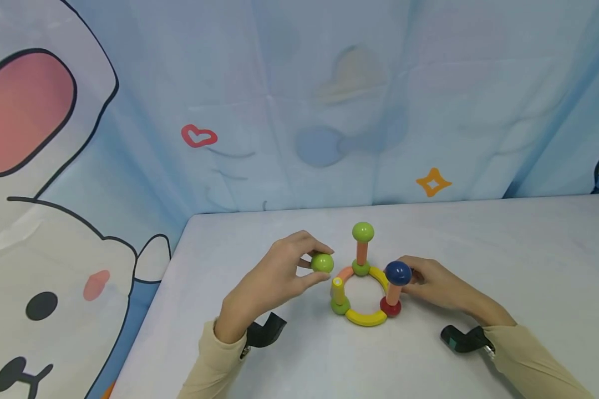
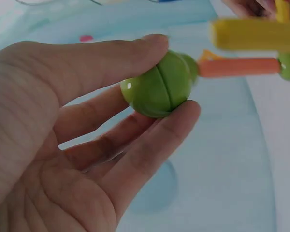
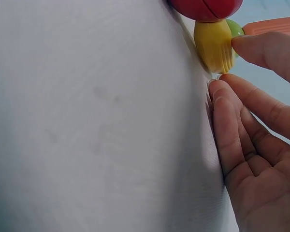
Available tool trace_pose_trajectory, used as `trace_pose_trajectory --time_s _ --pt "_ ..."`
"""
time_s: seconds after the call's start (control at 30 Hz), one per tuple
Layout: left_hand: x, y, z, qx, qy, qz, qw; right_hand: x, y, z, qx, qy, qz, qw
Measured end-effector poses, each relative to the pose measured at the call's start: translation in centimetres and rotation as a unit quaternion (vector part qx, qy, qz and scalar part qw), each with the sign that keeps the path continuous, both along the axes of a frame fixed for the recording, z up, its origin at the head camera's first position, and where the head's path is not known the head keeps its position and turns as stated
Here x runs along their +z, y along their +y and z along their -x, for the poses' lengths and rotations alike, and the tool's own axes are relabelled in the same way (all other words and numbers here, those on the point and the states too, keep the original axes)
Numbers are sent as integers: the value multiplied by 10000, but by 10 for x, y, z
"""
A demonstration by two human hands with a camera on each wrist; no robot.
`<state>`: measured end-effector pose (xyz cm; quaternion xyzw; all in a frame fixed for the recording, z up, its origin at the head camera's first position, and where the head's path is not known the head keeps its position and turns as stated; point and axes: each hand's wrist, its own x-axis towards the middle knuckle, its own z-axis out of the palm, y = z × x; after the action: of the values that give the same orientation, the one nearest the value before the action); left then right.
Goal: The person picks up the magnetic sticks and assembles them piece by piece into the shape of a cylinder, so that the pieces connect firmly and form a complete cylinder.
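My left hand (image 1: 279, 271) pinches a green ball (image 1: 322, 262) between thumb and fingers, just left of a ring of toy building pieces. The ring joins curved sticks, yellow (image 1: 366, 318) and orange, through green and red balls lying on the table. A yellow rod (image 1: 338, 291) stands at its left with a bare top, close to the held ball. At the back, an orange rod (image 1: 361, 253) carries a green ball (image 1: 363, 231). My right hand (image 1: 436, 285), behind a blue ball (image 1: 398, 273) on another rod, pinches a yellow curved stick (image 3: 213, 47) beside the red ball (image 3: 208, 7).
The white table (image 1: 289, 360) runs to a blue printed curtain (image 1: 279, 83) at the back. A large cartoon animal print (image 1: 55, 249) fills the left side. Black wrist cameras (image 1: 265, 331) sit on both forearms.
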<state>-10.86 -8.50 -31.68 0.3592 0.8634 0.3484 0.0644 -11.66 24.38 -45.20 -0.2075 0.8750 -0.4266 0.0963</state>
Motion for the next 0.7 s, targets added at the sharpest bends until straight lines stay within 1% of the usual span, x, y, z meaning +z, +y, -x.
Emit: trace_pose_trajectory --time_s 0.07,0.13,0.27,0.43,0.63,0.7 --pt "7 3 -7 -188 196 114 9996 0 0 0 -19 6 -16 10000" --pt "11 7 -13 -316 368 287 9984 0 0 0 -22 5 4 10000" --pt "10 13 -18 -383 519 596 9961 -2 0 -1 19 6 97 10000" --pt "9 18 -19 -340 444 837 9949 -4 1 -2 58 90 166 9998" --pt "8 22 -19 -266 329 1088 9932 -4 1 -3 -3 151 134 9998" --pt "8 23 -19 -264 343 1136 9926 -3 1 -3 -19 149 125 9998"
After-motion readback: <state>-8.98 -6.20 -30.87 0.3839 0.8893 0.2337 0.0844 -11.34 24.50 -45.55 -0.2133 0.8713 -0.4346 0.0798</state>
